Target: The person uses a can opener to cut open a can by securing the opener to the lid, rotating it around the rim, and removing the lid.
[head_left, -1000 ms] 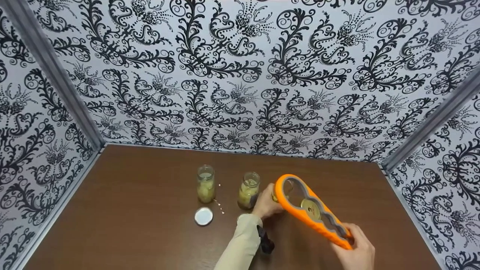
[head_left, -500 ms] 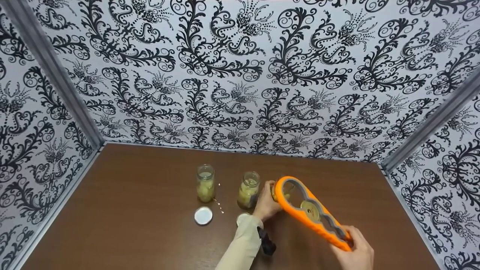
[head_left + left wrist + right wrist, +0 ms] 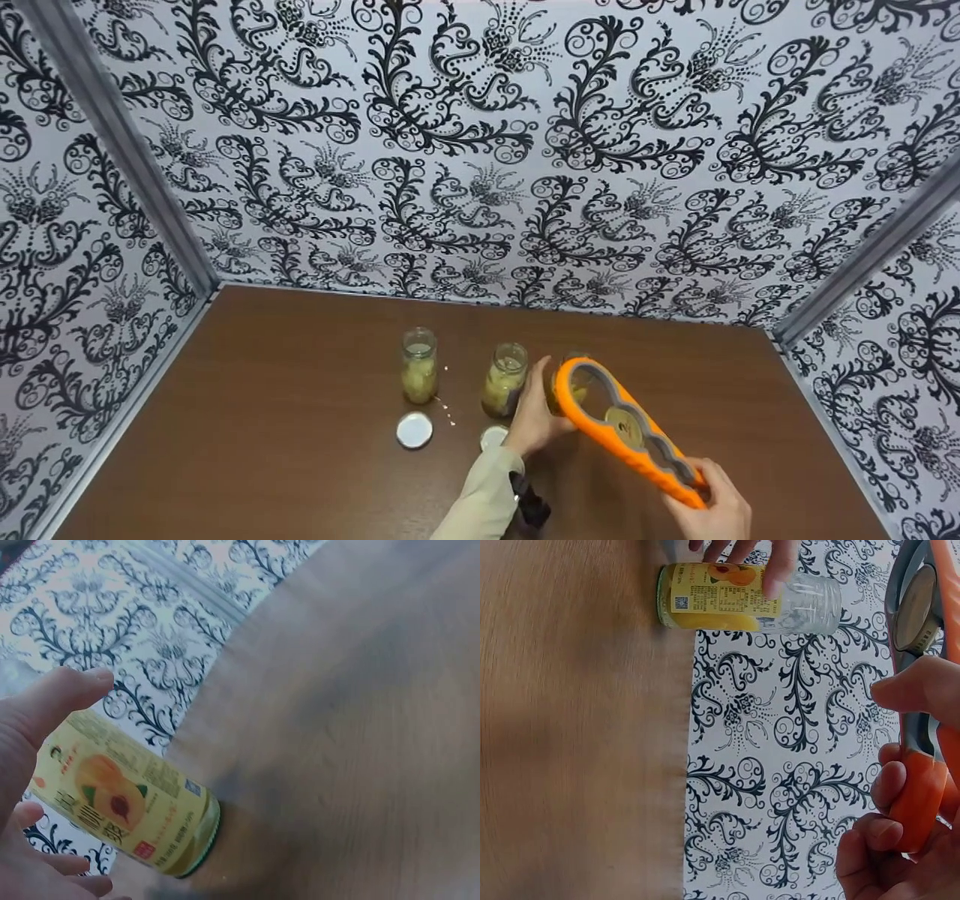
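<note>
Yellow-labelled jar [image 3: 124, 795] stood lidless beside left hand [image 3: 535, 421], fingers newly spread, jar apparently freed, contact obscured, right hand [image 3: 714, 501] gripping orange opener [image 3: 606, 438].

I see the right hand [image 3: 716, 504] gripping an orange opener [image 3: 613, 442], nearer the table's [image 3: 300, 420] right edge than the left hand [image 3: 537, 417].

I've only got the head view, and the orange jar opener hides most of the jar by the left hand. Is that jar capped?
Observer: No. In the right wrist view, the jar has a bare glass mouth.
Operator: Good. What's printed on its side?
Observer: The left wrist view shows a yellow label with a peach picture.
</note>
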`<action>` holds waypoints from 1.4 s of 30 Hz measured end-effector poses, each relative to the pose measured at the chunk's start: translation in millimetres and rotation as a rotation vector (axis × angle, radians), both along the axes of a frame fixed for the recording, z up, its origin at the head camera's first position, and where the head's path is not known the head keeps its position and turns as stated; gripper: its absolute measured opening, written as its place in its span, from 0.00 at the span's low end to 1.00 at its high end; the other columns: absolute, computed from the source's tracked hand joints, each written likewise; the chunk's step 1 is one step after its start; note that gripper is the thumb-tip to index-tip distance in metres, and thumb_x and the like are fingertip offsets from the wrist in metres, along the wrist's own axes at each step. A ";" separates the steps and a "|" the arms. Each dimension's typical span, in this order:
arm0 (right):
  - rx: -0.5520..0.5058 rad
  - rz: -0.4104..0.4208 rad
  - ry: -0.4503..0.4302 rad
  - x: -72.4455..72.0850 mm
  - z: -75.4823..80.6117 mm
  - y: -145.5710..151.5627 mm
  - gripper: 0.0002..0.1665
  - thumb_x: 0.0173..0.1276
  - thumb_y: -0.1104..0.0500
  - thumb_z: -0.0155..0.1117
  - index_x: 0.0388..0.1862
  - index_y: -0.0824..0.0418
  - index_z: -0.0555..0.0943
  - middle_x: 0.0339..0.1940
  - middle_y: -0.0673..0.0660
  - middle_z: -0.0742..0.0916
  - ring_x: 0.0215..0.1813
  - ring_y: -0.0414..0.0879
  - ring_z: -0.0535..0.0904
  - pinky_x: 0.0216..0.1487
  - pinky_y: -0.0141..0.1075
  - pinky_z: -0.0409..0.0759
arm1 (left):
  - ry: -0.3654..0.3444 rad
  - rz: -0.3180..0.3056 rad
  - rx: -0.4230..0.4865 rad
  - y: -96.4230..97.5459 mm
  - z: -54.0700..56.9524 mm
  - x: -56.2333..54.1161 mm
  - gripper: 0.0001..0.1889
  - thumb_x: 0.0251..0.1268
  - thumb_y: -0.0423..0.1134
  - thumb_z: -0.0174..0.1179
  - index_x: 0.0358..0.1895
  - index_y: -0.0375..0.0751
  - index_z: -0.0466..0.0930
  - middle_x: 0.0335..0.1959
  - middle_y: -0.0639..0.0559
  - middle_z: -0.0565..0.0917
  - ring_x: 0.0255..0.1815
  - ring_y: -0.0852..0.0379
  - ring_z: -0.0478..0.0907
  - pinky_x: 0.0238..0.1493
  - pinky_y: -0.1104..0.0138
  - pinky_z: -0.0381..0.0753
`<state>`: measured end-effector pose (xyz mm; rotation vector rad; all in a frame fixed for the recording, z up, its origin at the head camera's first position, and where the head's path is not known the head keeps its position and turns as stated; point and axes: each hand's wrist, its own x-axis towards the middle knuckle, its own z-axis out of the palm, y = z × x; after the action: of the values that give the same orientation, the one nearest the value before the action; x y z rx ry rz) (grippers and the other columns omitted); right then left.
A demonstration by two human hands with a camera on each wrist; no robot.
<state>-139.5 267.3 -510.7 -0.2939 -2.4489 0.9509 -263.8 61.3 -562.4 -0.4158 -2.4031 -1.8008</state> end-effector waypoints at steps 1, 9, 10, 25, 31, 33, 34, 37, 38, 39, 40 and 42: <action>0.004 -0.004 0.005 0.5 -0.3 0.2 0.20 0.39 0.72 0.74 0.33 0.58 0.84 0.30 0.49 0.82 0.26 0.35 0.74 0.27 0.22 0.71 | -0.008 -0.005 0.008 -0.2 0.7 2.4 0.54 0.40 0.41 0.77 0.72 0.34 0.53 0.70 0.34 0.60 0.70 0.37 0.59 0.66 0.47 0.61; 0.000 0.023 0.034 2.5 -3.5 1.1 0.21 0.37 0.73 0.75 0.33 0.59 0.83 0.28 0.47 0.81 0.25 0.35 0.73 0.26 0.23 0.70 | -0.009 0.000 -0.034 -3.1 -1.0 21.0 0.57 0.38 0.41 0.80 0.73 0.35 0.52 0.70 0.28 0.57 0.71 0.34 0.54 0.66 0.44 0.58; -0.006 0.024 0.027 2.9 -3.8 0.7 0.21 0.37 0.73 0.75 0.33 0.58 0.83 0.28 0.47 0.81 0.25 0.35 0.73 0.26 0.23 0.70 | -0.015 0.000 -0.032 -4.2 -1.4 23.7 0.57 0.38 0.41 0.80 0.73 0.36 0.52 0.71 0.29 0.57 0.71 0.34 0.54 0.66 0.45 0.58; -0.025 0.075 0.008 6.2 -16.7 -7.8 0.21 0.38 0.74 0.76 0.33 0.59 0.83 0.29 0.49 0.82 0.26 0.34 0.75 0.26 0.25 0.74 | -0.061 -0.056 0.006 -27.2 0.3 55.6 0.56 0.44 0.49 0.76 0.74 0.37 0.50 0.71 0.36 0.59 0.70 0.38 0.56 0.66 0.46 0.58; -0.044 0.095 -0.009 6.6 -18.8 -13.0 0.20 0.39 0.72 0.78 0.34 0.59 0.83 0.30 0.51 0.83 0.26 0.33 0.76 0.26 0.24 0.74 | -0.069 -0.047 0.064 -33.6 2.0 64.0 0.47 0.54 0.46 0.71 0.72 0.35 0.52 0.70 0.37 0.62 0.70 0.40 0.57 0.67 0.45 0.56; -0.042 0.097 -0.011 6.4 -19.7 -14.6 0.21 0.38 0.72 0.77 0.33 0.59 0.83 0.29 0.51 0.82 0.25 0.34 0.76 0.25 0.24 0.74 | -0.078 -0.059 0.107 -35.5 3.6 66.6 0.43 0.59 0.43 0.67 0.72 0.35 0.53 0.70 0.37 0.62 0.71 0.39 0.57 0.67 0.45 0.57; -0.039 0.098 -0.012 6.2 -20.0 -15.4 0.21 0.38 0.73 0.77 0.33 0.59 0.83 0.29 0.50 0.82 0.25 0.34 0.76 0.25 0.24 0.74 | -0.092 -0.069 0.135 -36.1 4.7 67.7 0.40 0.62 0.42 0.65 0.72 0.34 0.53 0.70 0.36 0.62 0.70 0.39 0.58 0.67 0.46 0.58; -0.028 0.106 -0.004 5.4 -21.7 -17.3 0.22 0.37 0.74 0.77 0.33 0.59 0.83 0.29 0.50 0.82 0.26 0.34 0.76 0.26 0.24 0.74 | -0.169 -0.093 0.225 -37.4 7.0 69.6 0.33 0.68 0.38 0.59 0.71 0.34 0.55 0.70 0.33 0.62 0.69 0.37 0.60 0.65 0.47 0.62; -0.026 0.110 -0.001 5.0 -22.4 -18.0 0.22 0.37 0.74 0.77 0.33 0.58 0.83 0.29 0.50 0.82 0.26 0.34 0.75 0.26 0.25 0.74 | -0.183 -0.094 0.245 -37.4 6.9 69.4 0.30 0.69 0.35 0.57 0.70 0.33 0.56 0.69 0.33 0.63 0.68 0.36 0.62 0.64 0.47 0.63; -0.029 0.114 0.000 4.7 -23.0 -19.0 0.22 0.37 0.74 0.77 0.33 0.58 0.83 0.29 0.50 0.82 0.27 0.35 0.76 0.27 0.25 0.75 | -0.194 -0.088 0.256 -37.8 6.6 69.0 0.28 0.70 0.35 0.56 0.69 0.32 0.58 0.68 0.32 0.64 0.67 0.35 0.64 0.63 0.48 0.65; -0.032 0.117 0.000 4.4 -24.1 -19.8 0.22 0.37 0.74 0.77 0.33 0.58 0.83 0.29 0.50 0.82 0.27 0.34 0.76 0.27 0.25 0.75 | -0.203 -0.075 0.257 -38.3 5.7 68.5 0.26 0.71 0.34 0.55 0.68 0.31 0.60 0.67 0.32 0.66 0.66 0.35 0.65 0.63 0.48 0.66; -0.040 0.126 0.000 4.4 -26.3 -22.3 0.23 0.37 0.74 0.78 0.33 0.58 0.83 0.30 0.50 0.83 0.28 0.35 0.76 0.28 0.25 0.76 | -0.188 -0.043 0.246 -39.5 2.9 66.5 0.22 0.70 0.32 0.55 0.65 0.29 0.65 0.63 0.34 0.71 0.64 0.36 0.68 0.62 0.49 0.67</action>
<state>-135.1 245.0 -537.0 -0.1550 -2.4744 1.0537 -197.3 21.7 -559.5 -0.2849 -2.2582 -2.2111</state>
